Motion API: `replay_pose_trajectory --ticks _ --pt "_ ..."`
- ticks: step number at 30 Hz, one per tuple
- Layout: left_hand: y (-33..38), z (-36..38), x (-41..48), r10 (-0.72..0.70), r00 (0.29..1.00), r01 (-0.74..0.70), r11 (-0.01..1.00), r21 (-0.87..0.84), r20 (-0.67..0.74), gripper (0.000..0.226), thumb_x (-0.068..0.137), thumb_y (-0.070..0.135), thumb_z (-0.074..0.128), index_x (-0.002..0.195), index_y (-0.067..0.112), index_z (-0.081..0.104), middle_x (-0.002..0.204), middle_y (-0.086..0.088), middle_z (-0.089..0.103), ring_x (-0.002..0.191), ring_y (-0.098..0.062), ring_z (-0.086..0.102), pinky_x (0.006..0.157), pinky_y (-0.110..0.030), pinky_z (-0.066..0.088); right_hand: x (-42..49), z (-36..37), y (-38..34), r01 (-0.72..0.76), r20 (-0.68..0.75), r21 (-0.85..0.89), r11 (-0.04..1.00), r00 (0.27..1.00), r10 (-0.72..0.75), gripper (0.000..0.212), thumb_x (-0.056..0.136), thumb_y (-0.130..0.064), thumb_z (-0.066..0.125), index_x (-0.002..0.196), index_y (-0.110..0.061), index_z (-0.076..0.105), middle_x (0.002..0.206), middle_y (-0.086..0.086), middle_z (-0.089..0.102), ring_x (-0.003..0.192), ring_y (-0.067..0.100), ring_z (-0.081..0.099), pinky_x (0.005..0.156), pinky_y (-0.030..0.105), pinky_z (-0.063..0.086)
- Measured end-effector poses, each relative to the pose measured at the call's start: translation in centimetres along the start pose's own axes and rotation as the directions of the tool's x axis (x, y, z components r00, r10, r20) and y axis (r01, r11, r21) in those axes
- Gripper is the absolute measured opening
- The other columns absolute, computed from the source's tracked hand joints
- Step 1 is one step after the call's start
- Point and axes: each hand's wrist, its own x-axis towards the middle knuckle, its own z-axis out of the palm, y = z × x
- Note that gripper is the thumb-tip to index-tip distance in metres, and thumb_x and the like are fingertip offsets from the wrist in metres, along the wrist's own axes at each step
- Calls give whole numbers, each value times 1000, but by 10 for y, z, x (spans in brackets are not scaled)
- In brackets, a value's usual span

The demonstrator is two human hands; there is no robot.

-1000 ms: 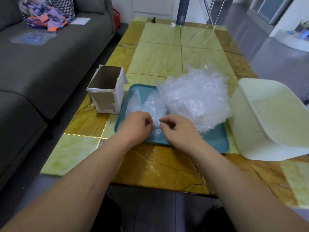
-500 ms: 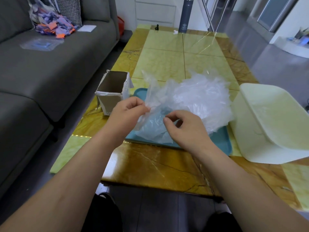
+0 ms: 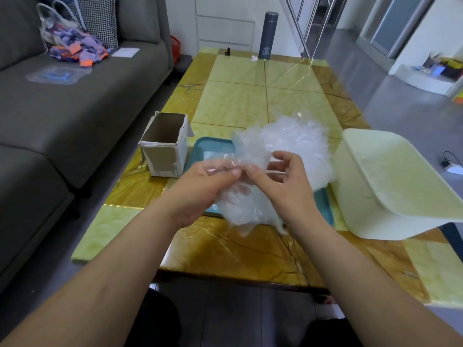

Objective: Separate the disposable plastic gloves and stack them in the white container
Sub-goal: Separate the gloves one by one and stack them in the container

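A crumpled heap of clear plastic gloves (image 3: 298,144) lies on a teal tray (image 3: 213,146) in the middle of the table. Both hands are raised above the tray's near edge, holding a bunch of clear gloves (image 3: 248,209) that hangs down between them. My left hand (image 3: 208,186) pinches its top edge with thumb and fingers. My right hand (image 3: 283,184) pinches the same edge right beside it, fingertips almost touching. The white container (image 3: 390,186) stands to the right of the tray, its inside looking bare.
An open cardboard box (image 3: 165,146) stands left of the tray. A grey bottle (image 3: 268,36) is at the table's far end. A grey sofa (image 3: 75,108) with a bag of coloured scraps runs along the left. The table's front edge (image 3: 238,274) is near my knees.
Both hands have lifted a bunch of gloves from the tray up and toward me. The pinching fingertips have come close together at its top edge. The view has tilted up.
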Motion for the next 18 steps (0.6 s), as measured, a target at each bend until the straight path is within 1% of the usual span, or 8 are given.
replay_pose_trajectory --ticks 2,4,5,7,10,14,16,18 --pt "-2 -3 -1 -42 998 40 999 34 36 21 104 7 57 118 5 73 106 -15 78 90 -21 75 71 -26 57 2 -6 1 -37 41 44 998 999 36 83 76 -52 85 146 -33 45 129 -15 55 121 0 56 97 22 49" --pt "-1 -5 -4 -74 994 71 997 44 78 18 102 10 60 112 9 75 100 -13 77 85 -18 73 69 -25 57 4 -12 1 -124 132 102 987 985 111 86 71 -52 87 146 -31 51 134 -12 58 128 4 55 105 30 48" --pt "-1 -5 -4 -77 994 73 996 49 72 16 99 14 64 110 11 76 98 -13 77 85 -19 73 70 -27 57 5 -15 1 -173 192 150 973 971 143 80 70 -51 89 141 -28 59 133 -4 63 126 12 60 106 37 50" --pt "-3 -3 -1 -68 998 68 997 29 6 17 91 19 73 105 11 78 94 -14 76 82 -21 72 70 -31 59 4 -18 5 -205 265 239 949 954 139 51 80 -35 89 123 -14 72 118 10 75 111 27 73 98 47 57" --pt "-7 -4 5 -82 989 82 997 -3 -121 27 82 27 80 102 8 76 90 -13 75 79 -23 70 69 -31 60 6 -18 11 -93 133 124 988 988 76 11 93 -21 78 97 -11 78 85 6 77 78 19 72 74 36 59" --pt "-13 -12 11 -154 976 158 987 16 -152 20 94 21 75 110 9 75 90 -4 76 78 -17 70 69 -33 55 11 -20 18 -17 6 -53 998 1000 17 33 99 -31 68 78 -4 67 70 17 62 66 19 58 67 36 51" --pt "-17 -15 15 -120 955 159 979 126 -271 11 96 19 74 104 11 77 78 1 73 67 -11 64 63 -30 51 12 -21 18 -10 -39 -124 992 999 5 46 101 -31 63 77 6 52 64 11 47 60 19 48 62 32 44" --pt "-23 -21 20 -44 918 149 959 241 -394 8 98 19 72 97 12 77 72 0 72 58 -9 61 57 -29 50 14 -22 20 -31 -78 -140 990 997 20 46 104 -31 58 82 10 55 63 9 56 58 24 55 63 33 51"
